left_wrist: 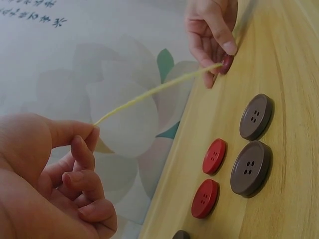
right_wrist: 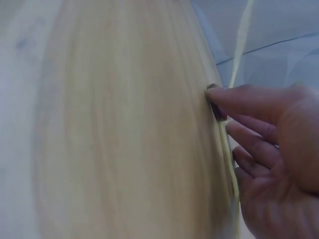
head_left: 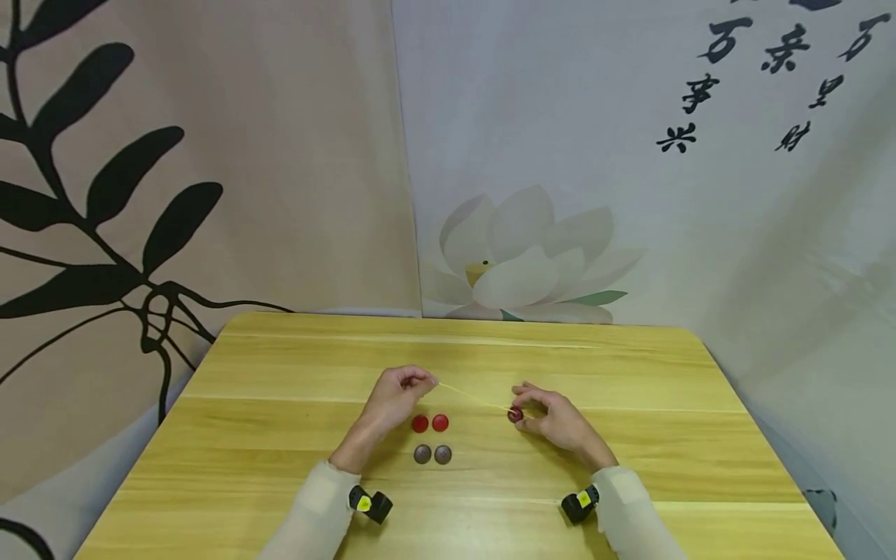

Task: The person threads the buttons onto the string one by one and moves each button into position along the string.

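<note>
A yellow string (head_left: 465, 393) runs between my two hands. Its end is pinched between the thumb and forefinger of my left hand (head_left: 395, 398), raised over the table at the left, the other fingers curled in. At the other side, my right hand (head_left: 558, 421) pinches a dark red button (head_left: 515, 414) by its edge. The string (left_wrist: 144, 96) meets this button in the left wrist view. In the right wrist view a length of string (right_wrist: 229, 164) also hangs below the dark button (right_wrist: 217, 108), past the right fingers.
Two red buttons (head_left: 439, 422) lie side by side on the wooden table (head_left: 595, 358), between the hands. Nearer to me is a pair of larger grey-brown buttons (left_wrist: 250, 168) with four-hole centres. A printed cloth backdrop (head_left: 315, 155) stands behind the table's far edge.
</note>
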Tool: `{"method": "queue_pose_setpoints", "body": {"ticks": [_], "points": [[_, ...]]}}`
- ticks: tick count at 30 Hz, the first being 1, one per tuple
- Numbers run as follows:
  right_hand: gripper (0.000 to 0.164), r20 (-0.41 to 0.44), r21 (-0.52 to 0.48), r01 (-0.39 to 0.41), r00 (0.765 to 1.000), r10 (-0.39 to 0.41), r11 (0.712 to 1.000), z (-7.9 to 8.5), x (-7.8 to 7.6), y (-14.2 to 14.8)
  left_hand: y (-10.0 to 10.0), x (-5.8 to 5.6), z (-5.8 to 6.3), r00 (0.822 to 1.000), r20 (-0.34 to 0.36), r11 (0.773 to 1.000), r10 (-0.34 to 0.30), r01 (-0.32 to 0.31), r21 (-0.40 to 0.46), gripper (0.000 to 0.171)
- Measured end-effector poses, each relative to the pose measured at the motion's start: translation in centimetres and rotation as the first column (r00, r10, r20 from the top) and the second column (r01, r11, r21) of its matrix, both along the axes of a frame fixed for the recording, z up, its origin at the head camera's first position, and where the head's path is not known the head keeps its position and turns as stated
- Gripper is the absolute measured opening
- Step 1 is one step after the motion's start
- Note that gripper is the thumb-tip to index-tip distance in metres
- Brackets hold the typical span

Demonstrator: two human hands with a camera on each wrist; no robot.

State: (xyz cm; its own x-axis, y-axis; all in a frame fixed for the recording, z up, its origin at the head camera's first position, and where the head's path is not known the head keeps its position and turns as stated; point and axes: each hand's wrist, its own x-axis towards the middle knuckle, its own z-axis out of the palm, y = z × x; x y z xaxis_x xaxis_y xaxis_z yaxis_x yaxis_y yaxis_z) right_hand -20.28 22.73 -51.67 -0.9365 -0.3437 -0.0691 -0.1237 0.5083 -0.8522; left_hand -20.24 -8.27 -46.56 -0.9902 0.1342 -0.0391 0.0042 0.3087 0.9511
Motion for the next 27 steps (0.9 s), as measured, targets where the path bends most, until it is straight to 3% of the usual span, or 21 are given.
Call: {"method": "queue_pose_setpoints", "body": {"ticks": [9, 17, 27], "points": [[0.025, 0.015, 0.01, 0.007, 1.0, -0.007, 1.0, 0.4, 0.0, -0.1, 0.0, 0.0, 0.1, 1.0, -0.007, 1.0, 0.005, -0.005, -0.008, 0.013], [0.042, 0.025, 0.02, 0.049, 0.998, -0.049, 0.999, 0.8, 0.1, -0.5, -0.1, -0.1, 0.0, 1.0, -0.004, 1.0, -0.01, 0.01, -0.003, 0.015], [0.043, -0.05, -0.004, -0.008, 0.999, 0.008, 1.0, 3.2, -0.1, -3.5, 0.2, -0.1, 0.0, 1.0, -0.013, 1.0, -0.021, 0.021, -0.002, 0.015]]}}
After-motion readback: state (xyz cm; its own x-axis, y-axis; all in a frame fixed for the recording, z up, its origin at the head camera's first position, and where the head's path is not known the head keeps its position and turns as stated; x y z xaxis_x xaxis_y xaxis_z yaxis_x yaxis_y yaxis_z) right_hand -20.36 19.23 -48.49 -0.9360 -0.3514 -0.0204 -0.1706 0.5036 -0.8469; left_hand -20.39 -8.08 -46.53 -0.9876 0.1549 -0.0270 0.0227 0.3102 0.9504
